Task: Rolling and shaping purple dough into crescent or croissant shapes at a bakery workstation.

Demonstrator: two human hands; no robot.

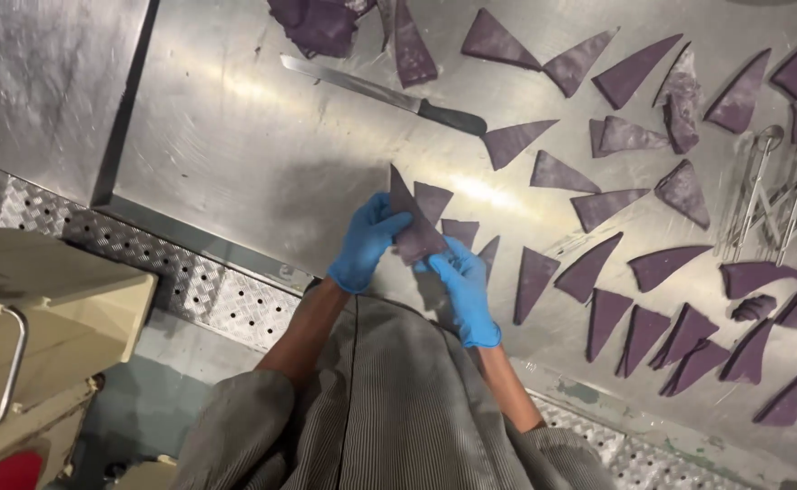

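Both my hands wear blue gloves and hold one purple dough triangle (413, 223) just above the steel table (235, 136). My left hand (367, 240) pinches its left edge. My right hand (464, 289) grips its lower right side. The triangle's point stands up away from me. More purple triangles (535, 281) lie flat right beside my right hand.
Several purple dough triangles (634, 73) are spread over the right half of the table. A long knife (380, 91) lies at the top centre. A pile of dough scraps (317, 25) sits above it. A metal expandable cutter (780, 200) rests at far right. A beige bin (35, 318) stands at left.
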